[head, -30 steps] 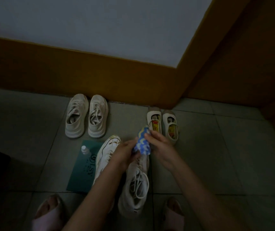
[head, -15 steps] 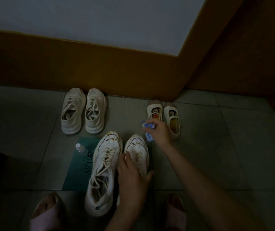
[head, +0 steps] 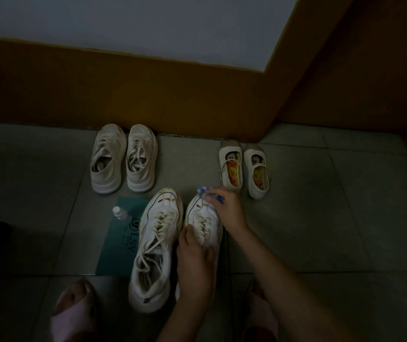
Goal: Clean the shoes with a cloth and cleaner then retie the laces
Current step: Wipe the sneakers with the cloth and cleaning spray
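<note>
Right hand [head: 224, 208] pinches blue cloth [head: 208, 192] on sneaker [head: 203, 218] toe; left hand [head: 195, 257], fingers curled, grips sneaker's middle.

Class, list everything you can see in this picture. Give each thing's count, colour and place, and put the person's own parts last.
white sneakers: two, white with brown stains at the toes, side by side on the floor in front of the person
beige sneakers: two, beige, by the skirting, on the left
strap shoes: two, white with cartoon insoles, by the skirting, on the right
cloth: one, blue and white, at the toe of the right white sneaker
bottle: one, clear with a white cap, at the mat's far left edge
mat: one, teal, left of the white sneakers
slippers: two, pink, on the person's feet
left hand: grips the right white sneaker
right hand: holds the cloth
</note>
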Motion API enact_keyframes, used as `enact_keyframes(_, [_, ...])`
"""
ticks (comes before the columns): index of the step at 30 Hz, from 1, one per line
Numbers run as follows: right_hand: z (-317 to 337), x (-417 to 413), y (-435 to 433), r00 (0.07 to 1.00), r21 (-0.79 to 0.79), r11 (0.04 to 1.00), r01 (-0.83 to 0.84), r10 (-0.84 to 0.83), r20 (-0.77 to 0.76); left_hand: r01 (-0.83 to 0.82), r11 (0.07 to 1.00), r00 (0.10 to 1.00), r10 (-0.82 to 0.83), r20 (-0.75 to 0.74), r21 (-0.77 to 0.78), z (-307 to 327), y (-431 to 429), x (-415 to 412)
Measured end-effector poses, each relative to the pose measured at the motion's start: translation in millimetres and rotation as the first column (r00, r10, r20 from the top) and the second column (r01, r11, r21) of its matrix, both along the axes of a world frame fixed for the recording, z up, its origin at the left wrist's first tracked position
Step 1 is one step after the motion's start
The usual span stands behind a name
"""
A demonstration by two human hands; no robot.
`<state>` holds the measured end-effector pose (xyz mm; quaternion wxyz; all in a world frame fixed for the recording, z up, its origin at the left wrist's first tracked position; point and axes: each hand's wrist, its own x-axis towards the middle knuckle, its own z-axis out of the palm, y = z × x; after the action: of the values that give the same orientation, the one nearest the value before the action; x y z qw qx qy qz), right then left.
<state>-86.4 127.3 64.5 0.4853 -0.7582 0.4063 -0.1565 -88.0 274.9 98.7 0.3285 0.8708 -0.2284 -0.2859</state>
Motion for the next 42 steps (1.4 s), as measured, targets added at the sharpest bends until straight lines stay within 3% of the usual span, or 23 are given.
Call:
enact_keyframes(9, [-6, -34, 33, 0.995, -0.035, 0.994, 0.101, -0.101, 0.002, -0.035, 0.999, 0.999, 0.035, 0.015, -0.035, -4, 1, 0])
enact_keyframes(18, [-5, -67, 34, 0.973, 0.207, 0.951, 0.229, -0.230, -0.019, -0.041, 0.997, 0.999, 0.042, 0.004, -0.070, -4, 3, 0])
enact_keyframes(23, [16, -32, -8, 0.955, 0.127, 0.949, 0.289, -0.295, 0.033, -0.042, 0.994, 0.999, 0.042, -0.001, -0.102, -6, 5, -1])
enact_keyframes(26, [22, 12, -18, 0.986, 0.009, 0.986, 0.164, -0.164, -0.002, -0.048, 0.994, 0.998, 0.050, 0.024, -0.103, -7, 6, -2])
enact_keyframes(31, [4, 42, 0, 0.957, -0.167, 0.978, -0.126, 0.076, -0.279, -0.052, 0.992, 0.998, 0.054, 0.014, -0.113, -7, 5, -1])
enact_keyframes(37, [6, 18, 2, 0.950, -0.279, 0.912, -0.300, 0.258, -0.177, -0.051, 0.994, 0.998, 0.054, 0.028, -0.099, -7, 4, -3])
enact_keyframes(42, [9, 3, -1, 0.883, -0.372, 0.801, -0.470, 0.425, -0.199, -0.052, 0.995, 0.998, 0.054, 0.018, -0.088, -8, 4, -4])
